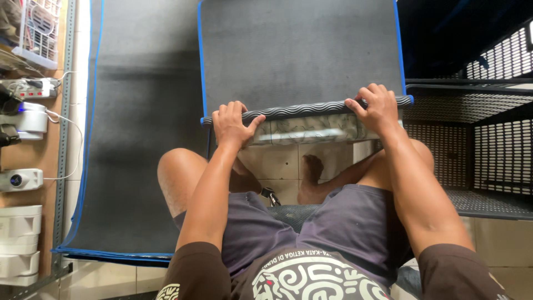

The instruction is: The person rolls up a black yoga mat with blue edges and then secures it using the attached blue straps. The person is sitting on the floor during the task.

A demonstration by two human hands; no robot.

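A dark grey mat with blue edging (300,50) lies on the floor in front of me, and its near edge is rolled up into a tight roll (300,109). My left hand (232,125) grips the left end of that roll. My right hand (378,107) grips the right end, fingers curled over the top. Under the lifted edge a marbled grey-green underside (302,129) shows. I sit on the tiled floor with my knees apart and a bare foot (312,178) below the roll.
A second, larger grey mat with blue edging (139,139) lies flat to the left. Black perforated metal racks (488,139) stand at the right. A shelf at the left holds white devices (22,178), a power strip (30,86) and cables.
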